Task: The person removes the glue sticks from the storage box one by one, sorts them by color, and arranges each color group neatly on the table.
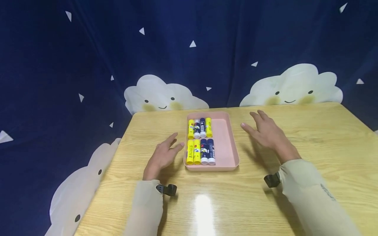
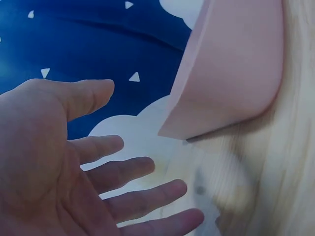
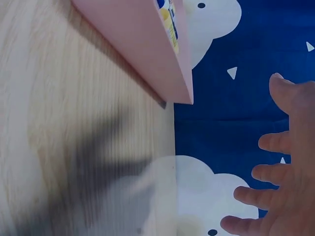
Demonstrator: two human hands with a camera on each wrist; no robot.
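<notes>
A shallow pink tray stands on the wooden table, its right part bare. In its left part lie several glue sticks in two rows: yellow glue sticks and dark blue ones with white ends. My left hand hovers just left of the tray, fingers spread and holding nothing. To the tray's right, my right hand is raised over the table, also with spread fingers and nothing in it. Both wrist views show the tray's outer wall beside the hand; a yellow glue stick peeks over the rim in the right one.
The wooden table extends in front of the tray and to both sides. Behind it and along the left hangs a dark blue curtain with white clouds and triangles. A black strap device sits on each wrist.
</notes>
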